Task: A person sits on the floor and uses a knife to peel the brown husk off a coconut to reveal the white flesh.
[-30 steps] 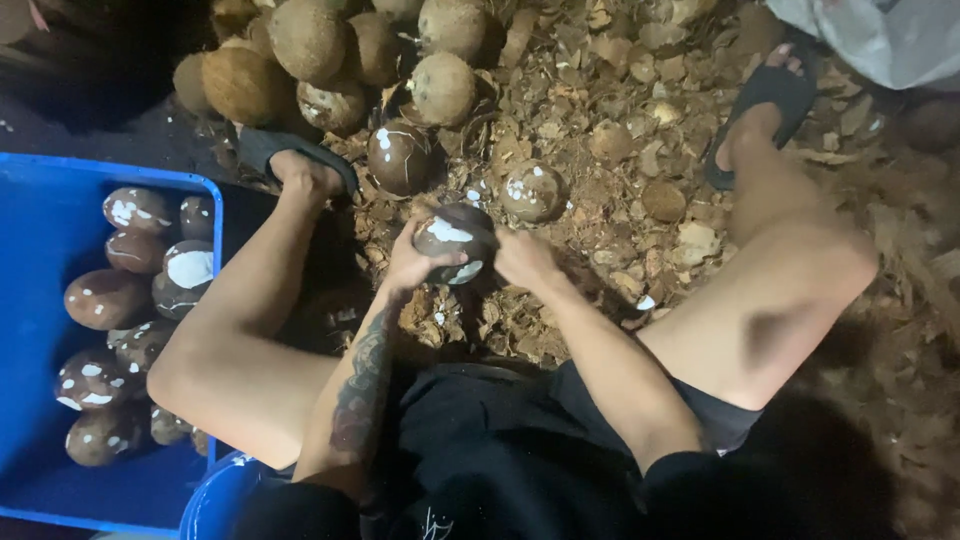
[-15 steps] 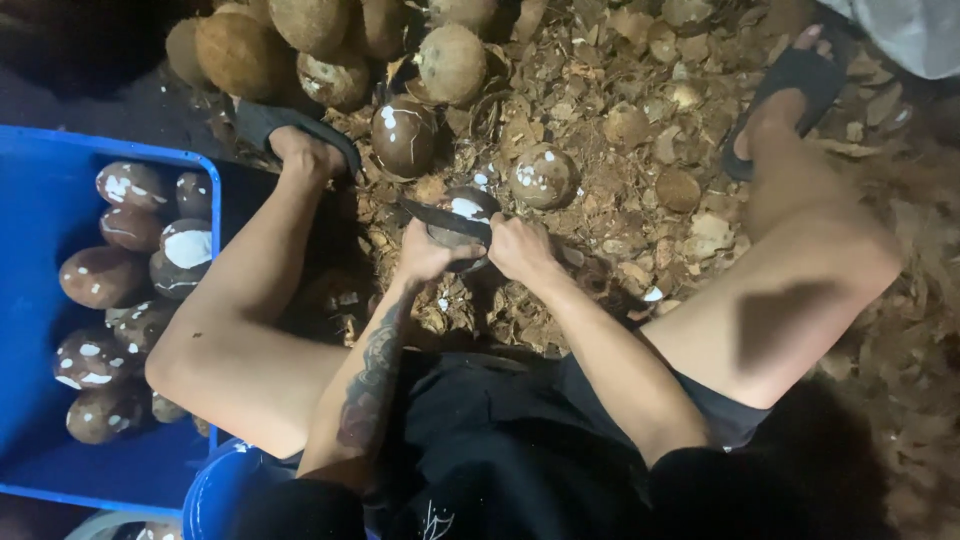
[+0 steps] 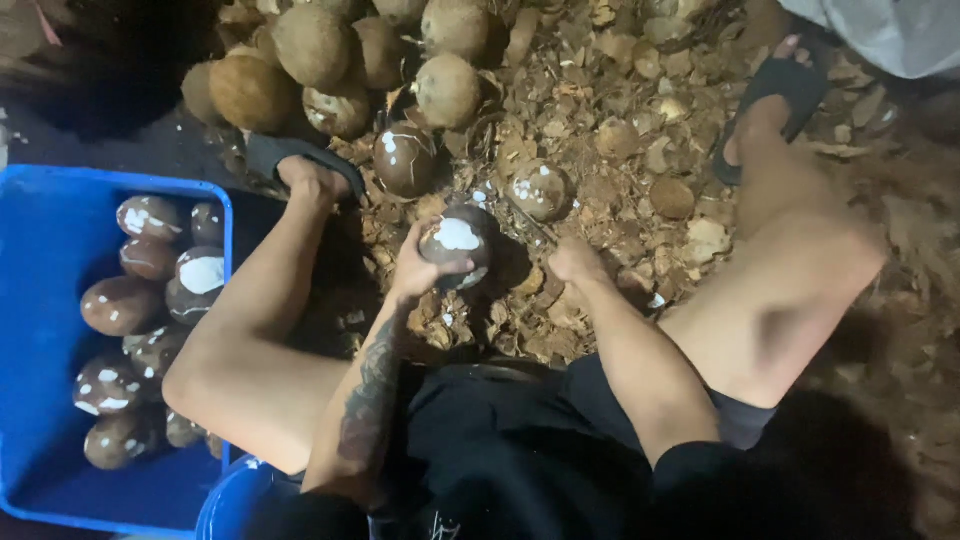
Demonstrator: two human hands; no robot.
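My left hand (image 3: 415, 270) grips a dark brown coconut (image 3: 462, 240) with a white patch where the skin is cut away, holding it just above the ground between my knees. My right hand (image 3: 578, 262) is closed to the right of the coconut, apart from it. A thin dark knife blade (image 3: 530, 220) runs from that fist up and to the left behind the coconut. Both forearms reach forward from my squatting legs.
A blue crate (image 3: 60, 180) at the left holds several peeled coconuts (image 3: 120, 305). Husked brown coconuts (image 3: 310, 45) are piled at the top, with two partly peeled ones (image 3: 405, 158) in front. Shell chips (image 3: 640, 130) cover the ground. My sandalled feet (image 3: 770, 100) flank the work spot.
My right hand has pulled away from the coconut to the right, taking the blade off it. My left hand has turned the coconut so its white patch faces up.
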